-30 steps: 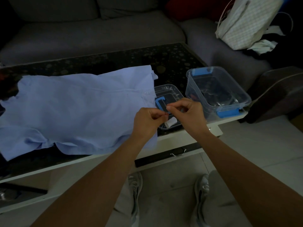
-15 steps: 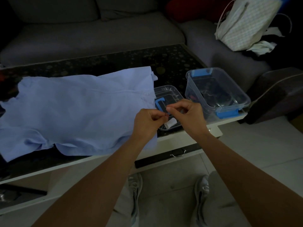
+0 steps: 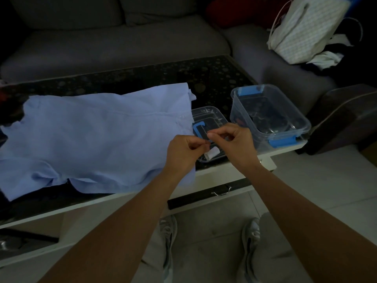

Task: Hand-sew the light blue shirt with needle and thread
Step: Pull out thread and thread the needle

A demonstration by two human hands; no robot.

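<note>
The light blue shirt (image 3: 98, 139) lies spread flat on the dark glass table (image 3: 214, 78), its hem hanging over the front edge. My left hand (image 3: 183, 154) and my right hand (image 3: 234, 146) are held together above the shirt's right edge, fingertips almost touching. Each pinches something very thin between thumb and forefinger, apparently the needle on the left and the thread on the right; both are too fine to make out. A white thread spool (image 3: 212, 153) lies just under my hands inside a clear lid (image 3: 216, 115).
A clear plastic box (image 3: 271, 113) with blue clips stands at the table's right corner beside the lid. A grey sofa (image 3: 114, 45) runs behind the table, with a checked bag (image 3: 306, 31) on its right part. A drawer handle (image 3: 221, 192) and my shoes (image 3: 251, 237) are below.
My hands keep the same pinching pose close together; only the view has shifted slightly.
</note>
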